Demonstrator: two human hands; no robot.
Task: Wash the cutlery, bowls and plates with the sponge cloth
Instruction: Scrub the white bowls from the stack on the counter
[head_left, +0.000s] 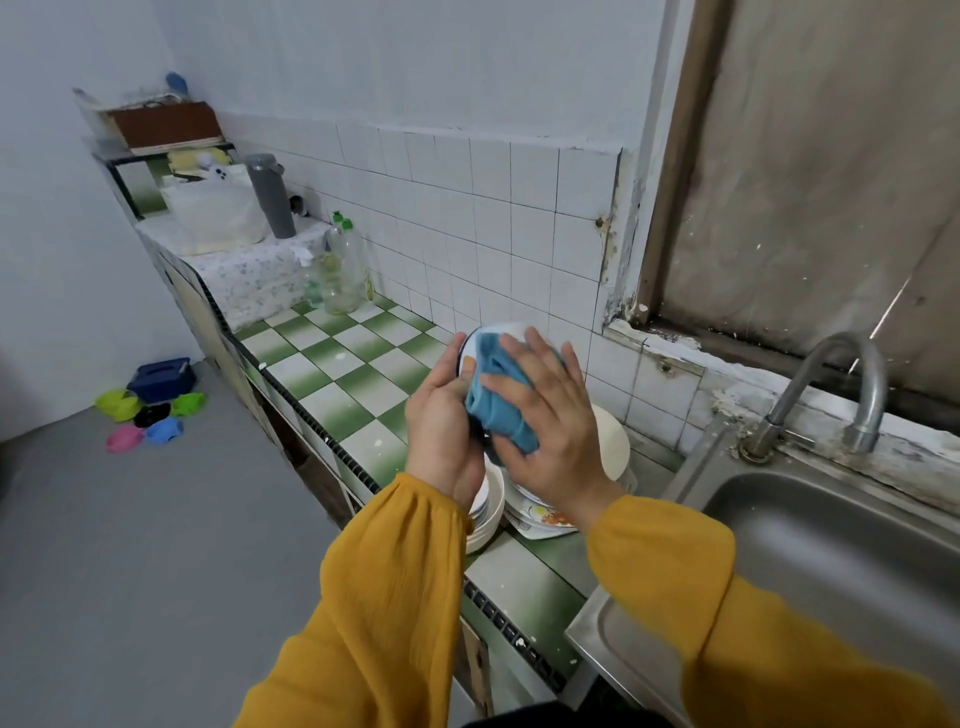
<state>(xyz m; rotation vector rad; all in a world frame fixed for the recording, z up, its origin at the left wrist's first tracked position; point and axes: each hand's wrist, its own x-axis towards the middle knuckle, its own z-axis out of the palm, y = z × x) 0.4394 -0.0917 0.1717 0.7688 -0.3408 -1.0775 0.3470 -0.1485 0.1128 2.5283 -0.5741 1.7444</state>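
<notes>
Counter (337, 364); sponge cloth (498, 410) hides bowl (485, 332) middle.

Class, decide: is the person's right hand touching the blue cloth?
Touching. Head view: the right hand lies flat on the blue cloth, pressing it against the dish.

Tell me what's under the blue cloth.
A dark-rimmed white dish, held tilted by the left hand. The right hand presses the blue cloth flat on it, so most of the dish's face is hidden.
</notes>
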